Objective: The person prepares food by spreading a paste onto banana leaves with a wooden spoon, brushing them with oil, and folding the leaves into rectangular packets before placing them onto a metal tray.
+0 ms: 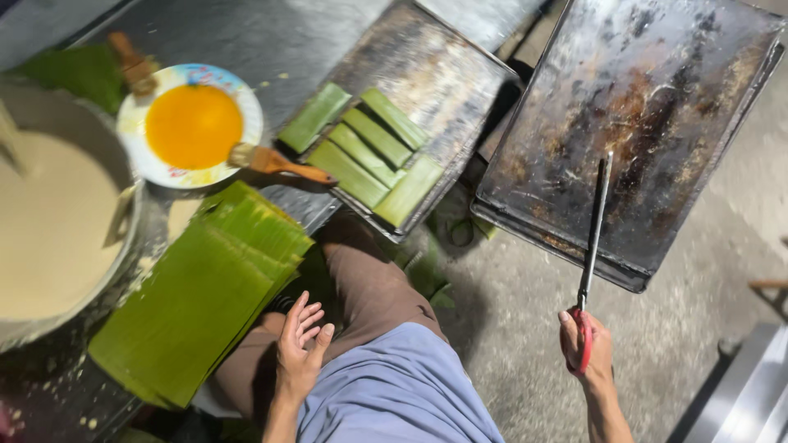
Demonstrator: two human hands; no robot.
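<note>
My right hand [589,351] grips the red handles of a pair of scissors [594,230]. Their long blades are closed and point up over a dark, scorched baking tray [657,74]. My left hand [301,344] is empty, with fingers spread, resting by my knee next to a stack of cut banana leaves [197,303]. Several folded green leaf parcels [365,152] lie in rows on a second metal tray [447,66].
A plate of orange-yellow liquid [191,125] holds a wooden-handled brush [275,162]. A big pot of pale batter [49,221] stands at the left on the metal table [271,33]. Concrete floor [525,328] lies below, with a metal frame [747,394] at bottom right.
</note>
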